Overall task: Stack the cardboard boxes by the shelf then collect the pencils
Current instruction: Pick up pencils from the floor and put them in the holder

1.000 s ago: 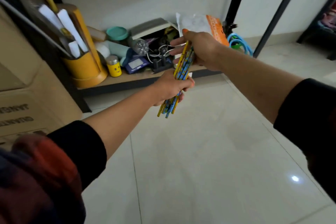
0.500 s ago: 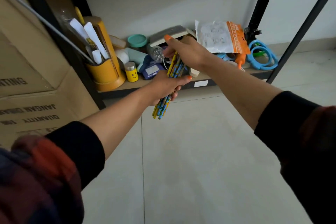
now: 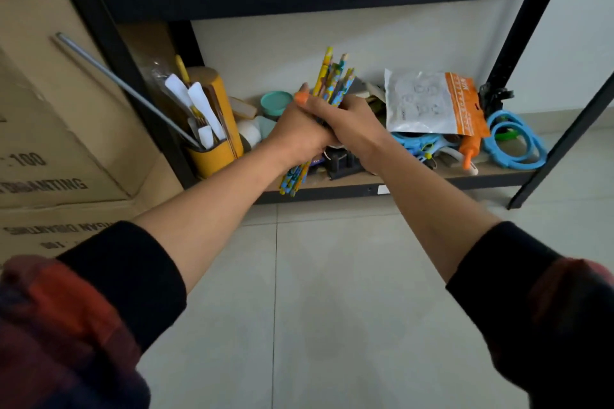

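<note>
Your left hand [image 3: 299, 139] and right hand [image 3: 349, 123] both clench the pencils [image 3: 332, 80], held upright before the lower shelf [image 3: 432, 181]. Risk: loosening either grip may let the bundle slip and scatter across the floor [image 3: 332, 309].

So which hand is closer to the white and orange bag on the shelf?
Right. The right hand grips the pencils just beside the bag; the left hand sits beyond it, farther away.
</note>
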Action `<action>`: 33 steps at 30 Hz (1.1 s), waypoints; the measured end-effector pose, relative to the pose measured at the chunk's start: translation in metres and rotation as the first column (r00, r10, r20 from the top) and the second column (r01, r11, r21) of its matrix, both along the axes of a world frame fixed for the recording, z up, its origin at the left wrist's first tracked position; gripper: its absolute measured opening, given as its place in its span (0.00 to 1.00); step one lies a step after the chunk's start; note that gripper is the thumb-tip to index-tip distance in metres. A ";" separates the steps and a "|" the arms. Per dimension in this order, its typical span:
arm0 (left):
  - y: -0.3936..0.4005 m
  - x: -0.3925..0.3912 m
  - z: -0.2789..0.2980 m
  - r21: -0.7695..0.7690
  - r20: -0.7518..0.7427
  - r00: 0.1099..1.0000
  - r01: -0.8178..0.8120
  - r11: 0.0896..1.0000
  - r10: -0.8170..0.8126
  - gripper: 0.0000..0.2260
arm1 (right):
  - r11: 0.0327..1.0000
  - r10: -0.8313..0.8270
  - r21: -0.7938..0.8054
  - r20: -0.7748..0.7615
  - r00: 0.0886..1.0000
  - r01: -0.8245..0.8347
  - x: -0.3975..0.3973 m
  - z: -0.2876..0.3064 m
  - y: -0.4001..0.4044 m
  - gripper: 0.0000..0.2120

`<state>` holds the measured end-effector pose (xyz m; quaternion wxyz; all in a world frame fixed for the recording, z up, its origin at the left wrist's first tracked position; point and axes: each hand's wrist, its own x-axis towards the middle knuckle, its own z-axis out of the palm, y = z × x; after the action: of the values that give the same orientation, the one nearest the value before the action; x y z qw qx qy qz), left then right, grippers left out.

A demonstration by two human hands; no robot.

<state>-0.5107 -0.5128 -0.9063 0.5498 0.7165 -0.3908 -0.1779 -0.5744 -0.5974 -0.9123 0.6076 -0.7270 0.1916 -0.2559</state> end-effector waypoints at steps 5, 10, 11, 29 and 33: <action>-0.008 0.020 0.040 0.113 -0.013 0.998 0.055 0.992 -0.054 0.48 | 0.996 0.014 0.089 0.042 0.999 -0.018 0.014 0.044 -0.005 0.15; -0.008 0.030 0.075 0.153 -0.021 1.000 0.016 0.988 -0.013 0.46 | 0.993 -0.044 0.107 0.026 0.999 0.041 0.019 0.094 0.005 0.07; -0.005 0.031 0.085 0.151 -0.009 1.000 0.003 0.989 -0.001 0.43 | 0.994 -0.060 0.091 0.035 0.998 0.057 0.021 0.104 0.007 0.07; 0.042 0.071 0.203 0.136 0.077 0.996 -0.048 0.990 0.038 0.10 | 0.991 -0.096 0.110 0.253 0.963 0.070 0.077 0.237 0.014 0.12; 0.029 0.106 0.239 0.134 0.396 0.911 -0.181 0.974 0.115 0.18 | 0.996 0.064 0.063 0.077 0.995 -0.069 0.102 0.271 0.002 0.11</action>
<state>-0.4044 -0.4840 -0.6676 0.4121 0.8087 -0.4191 -0.0234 -0.4729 -0.5952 -0.6417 0.6463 -0.7025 0.1529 -0.2560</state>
